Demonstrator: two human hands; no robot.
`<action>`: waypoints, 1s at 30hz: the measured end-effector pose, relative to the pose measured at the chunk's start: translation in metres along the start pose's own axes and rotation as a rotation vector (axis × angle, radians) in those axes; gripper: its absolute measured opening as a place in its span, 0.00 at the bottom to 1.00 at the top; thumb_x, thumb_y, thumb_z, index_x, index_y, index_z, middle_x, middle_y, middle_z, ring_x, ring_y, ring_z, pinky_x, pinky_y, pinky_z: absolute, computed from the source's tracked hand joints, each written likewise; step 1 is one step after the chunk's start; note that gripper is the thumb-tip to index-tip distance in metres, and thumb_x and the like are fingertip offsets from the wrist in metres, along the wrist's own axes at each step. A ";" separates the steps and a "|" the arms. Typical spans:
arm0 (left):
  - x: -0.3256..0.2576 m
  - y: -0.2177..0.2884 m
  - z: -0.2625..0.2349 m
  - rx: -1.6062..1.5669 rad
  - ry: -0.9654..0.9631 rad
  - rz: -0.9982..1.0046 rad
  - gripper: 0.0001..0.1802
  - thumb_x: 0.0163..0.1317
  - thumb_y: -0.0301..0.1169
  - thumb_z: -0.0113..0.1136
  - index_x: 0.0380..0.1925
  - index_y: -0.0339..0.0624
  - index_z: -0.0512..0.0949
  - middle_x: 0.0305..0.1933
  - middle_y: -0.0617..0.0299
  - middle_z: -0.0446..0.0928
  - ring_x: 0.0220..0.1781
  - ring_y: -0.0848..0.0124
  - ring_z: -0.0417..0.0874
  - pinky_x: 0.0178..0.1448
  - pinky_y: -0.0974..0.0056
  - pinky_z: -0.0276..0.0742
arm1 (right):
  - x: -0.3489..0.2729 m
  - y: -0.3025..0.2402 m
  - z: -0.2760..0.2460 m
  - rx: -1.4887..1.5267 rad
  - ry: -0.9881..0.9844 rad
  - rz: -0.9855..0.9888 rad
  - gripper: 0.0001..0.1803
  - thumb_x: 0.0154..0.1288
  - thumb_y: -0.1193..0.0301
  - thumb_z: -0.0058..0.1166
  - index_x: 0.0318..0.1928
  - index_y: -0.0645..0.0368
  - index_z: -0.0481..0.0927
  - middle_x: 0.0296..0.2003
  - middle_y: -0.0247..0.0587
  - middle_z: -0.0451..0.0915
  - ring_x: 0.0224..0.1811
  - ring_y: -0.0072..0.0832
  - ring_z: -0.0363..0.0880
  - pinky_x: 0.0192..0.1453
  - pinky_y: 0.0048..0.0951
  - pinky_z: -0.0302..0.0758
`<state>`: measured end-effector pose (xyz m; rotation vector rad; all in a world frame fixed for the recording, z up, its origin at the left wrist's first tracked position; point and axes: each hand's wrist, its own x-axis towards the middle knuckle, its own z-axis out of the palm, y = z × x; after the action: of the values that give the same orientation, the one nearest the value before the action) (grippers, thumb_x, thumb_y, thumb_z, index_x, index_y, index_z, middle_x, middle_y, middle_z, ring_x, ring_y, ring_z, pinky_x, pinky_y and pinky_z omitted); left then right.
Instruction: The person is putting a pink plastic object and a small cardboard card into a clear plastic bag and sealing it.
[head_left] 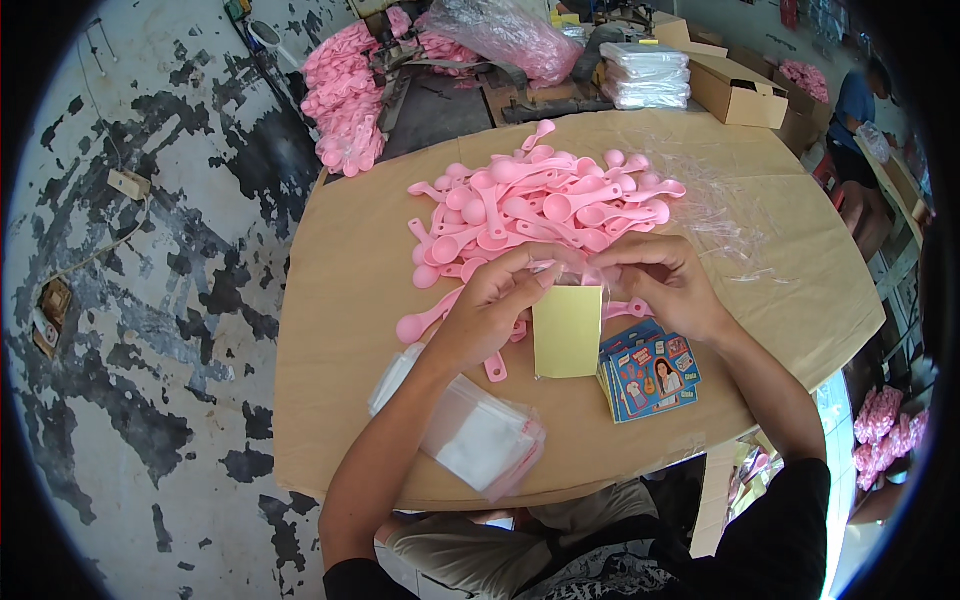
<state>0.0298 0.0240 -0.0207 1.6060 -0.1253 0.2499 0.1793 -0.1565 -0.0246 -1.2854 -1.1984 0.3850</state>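
A pale yellow card [567,335] hangs upright over the middle of the table, apparently inside a clear plastic bag [574,268]. My left hand [492,312] pinches the upper left of the bag, and the fingers of my right hand [662,278] are closed on its upper right. Behind my hands lies a large heap of pink measuring spoons [560,205]; some loose ones reach under my left wrist. Beside the yellow card, by my right forearm, is a fanned pile of blue printed cards [655,375]. Flat clear bags [470,428] lie stacked near my left forearm.
Brown paper covers the curved table [790,290]. Clear plastic scraps [728,225] are strewn on its right. At the back stand bundled pink spoons [345,95], stacked clear packs [645,75] and an open cardboard box [738,88]. Another person [858,130] stands at far right.
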 end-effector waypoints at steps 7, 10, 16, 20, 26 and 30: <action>-0.003 -0.001 -0.007 0.018 0.022 0.027 0.13 0.73 0.27 0.45 0.51 0.36 0.76 0.51 0.60 0.78 0.52 0.75 0.79 0.54 0.68 0.75 | -0.001 -0.004 -0.009 -0.165 -0.111 -0.118 0.17 0.54 0.85 0.50 0.43 0.62 0.86 0.33 0.36 0.84 0.33 0.17 0.77 0.40 0.21 0.73; 0.000 -0.002 -0.011 0.201 -0.006 0.078 0.12 0.72 0.25 0.45 0.48 0.35 0.77 0.50 0.59 0.78 0.54 0.71 0.79 0.60 0.64 0.73 | 0.000 -0.003 -0.011 -0.241 -0.131 -0.202 0.16 0.54 0.85 0.50 0.41 0.61 0.86 0.33 0.38 0.85 0.33 0.22 0.78 0.41 0.24 0.75; -0.002 -0.003 -0.015 0.296 -0.039 0.097 0.11 0.71 0.23 0.45 0.46 0.33 0.77 0.48 0.59 0.78 0.53 0.72 0.78 0.59 0.65 0.73 | 0.003 -0.005 -0.013 -0.377 -0.196 -0.318 0.17 0.48 0.86 0.51 0.37 0.61 0.87 0.32 0.39 0.85 0.37 0.32 0.80 0.45 0.32 0.77; -0.004 -0.004 -0.021 0.275 -0.101 0.013 0.09 0.70 0.22 0.45 0.42 0.33 0.76 0.44 0.61 0.76 0.46 0.74 0.78 0.51 0.67 0.75 | 0.002 -0.004 -0.015 -0.405 -0.217 -0.353 0.17 0.45 0.86 0.51 0.35 0.61 0.87 0.30 0.38 0.85 0.38 0.33 0.80 0.46 0.33 0.77; -0.005 -0.004 -0.026 0.097 -0.163 0.009 0.02 0.67 0.23 0.51 0.34 0.37 0.72 0.39 0.63 0.74 0.38 0.81 0.75 0.42 0.72 0.74 | 0.003 -0.001 -0.014 -0.419 -0.218 -0.355 0.17 0.45 0.86 0.51 0.34 0.60 0.87 0.30 0.37 0.85 0.38 0.33 0.80 0.46 0.33 0.77; -0.006 -0.002 -0.014 0.253 -0.107 0.018 0.09 0.63 0.21 0.60 0.30 0.40 0.68 0.36 0.65 0.75 0.34 0.83 0.76 0.36 0.75 0.73 | 0.004 -0.001 -0.014 -0.457 -0.240 -0.389 0.16 0.45 0.86 0.51 0.33 0.59 0.87 0.33 0.38 0.85 0.39 0.33 0.80 0.47 0.33 0.77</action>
<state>0.0234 0.0374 -0.0235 1.8707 -0.1970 0.1997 0.1926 -0.1610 -0.0196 -1.3714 -1.7741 -0.0280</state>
